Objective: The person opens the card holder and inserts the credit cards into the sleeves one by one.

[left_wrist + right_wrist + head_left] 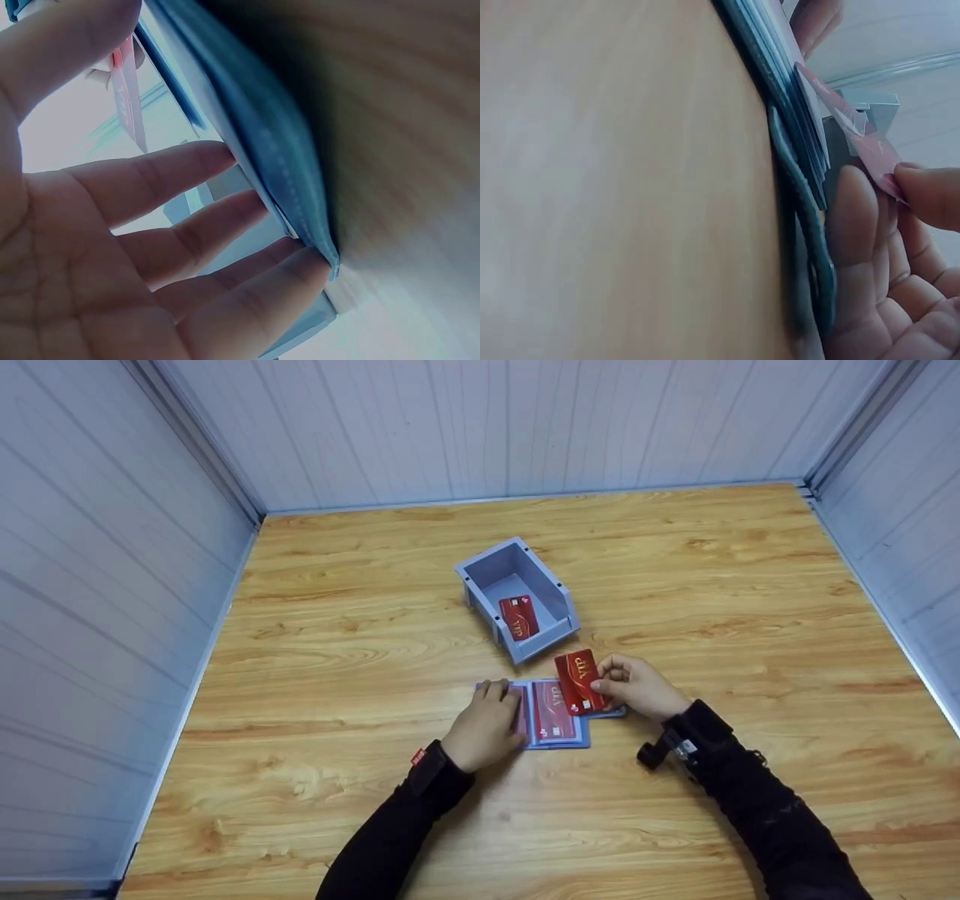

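Pale walls (480, 435) are set around a wood-grain desk (300, 780). One red card (576, 682) is pinched by the grip of the right hand (637, 686) over the right part of an open blue holder (583, 737), where another card (553, 712) is pocketed. The holder's left part is touched by the left hand (484, 724), thumb and fingers apart. Beyond, a third card (519, 619) is contained in a grey bin (546, 642).

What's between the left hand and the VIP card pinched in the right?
The head view shows part of the open card holder, with another red VIP card on it, between the left hand and the pinched card.
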Action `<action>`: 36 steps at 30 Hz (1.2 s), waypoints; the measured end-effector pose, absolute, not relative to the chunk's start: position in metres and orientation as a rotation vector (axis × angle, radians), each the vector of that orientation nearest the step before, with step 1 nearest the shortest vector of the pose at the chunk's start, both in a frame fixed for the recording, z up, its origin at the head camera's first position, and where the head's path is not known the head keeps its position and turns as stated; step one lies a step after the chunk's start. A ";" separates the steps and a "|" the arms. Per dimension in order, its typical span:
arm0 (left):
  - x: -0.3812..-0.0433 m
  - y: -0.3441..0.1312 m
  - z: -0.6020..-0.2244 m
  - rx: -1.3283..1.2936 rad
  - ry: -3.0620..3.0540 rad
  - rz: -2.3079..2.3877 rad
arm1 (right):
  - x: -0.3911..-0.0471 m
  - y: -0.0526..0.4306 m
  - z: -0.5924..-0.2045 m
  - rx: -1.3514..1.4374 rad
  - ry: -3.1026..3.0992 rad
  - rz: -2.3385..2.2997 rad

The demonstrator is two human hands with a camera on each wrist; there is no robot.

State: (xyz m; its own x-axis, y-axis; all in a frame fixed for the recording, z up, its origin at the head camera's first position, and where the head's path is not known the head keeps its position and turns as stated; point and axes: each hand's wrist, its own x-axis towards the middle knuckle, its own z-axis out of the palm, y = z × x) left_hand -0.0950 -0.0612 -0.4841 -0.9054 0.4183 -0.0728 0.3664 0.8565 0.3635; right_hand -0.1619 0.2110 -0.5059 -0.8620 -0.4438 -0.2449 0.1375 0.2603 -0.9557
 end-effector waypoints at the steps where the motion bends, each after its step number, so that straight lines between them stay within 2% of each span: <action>1: -0.095 -0.061 -0.484 0.608 2.878 0.519 | -0.162 0.211 -0.506 -0.278 2.069 -1.639; 21: -0.092 -0.055 -0.480 0.607 2.942 0.453 | -0.160 0.217 -0.507 -0.153 1.987 -1.659; 36: -0.088 -0.011 -0.475 0.733 2.985 0.451 | -0.160 0.217 -0.506 -0.113 1.986 -1.690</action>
State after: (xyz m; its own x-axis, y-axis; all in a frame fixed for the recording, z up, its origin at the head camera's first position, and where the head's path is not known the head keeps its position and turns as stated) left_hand -0.0881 -0.0115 -0.4745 -0.8881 0.4584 0.0344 0.4481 0.8465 0.2874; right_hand -0.1597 0.2170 -0.5059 -0.8589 -0.3893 -0.3329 0.2664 0.2158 -0.9394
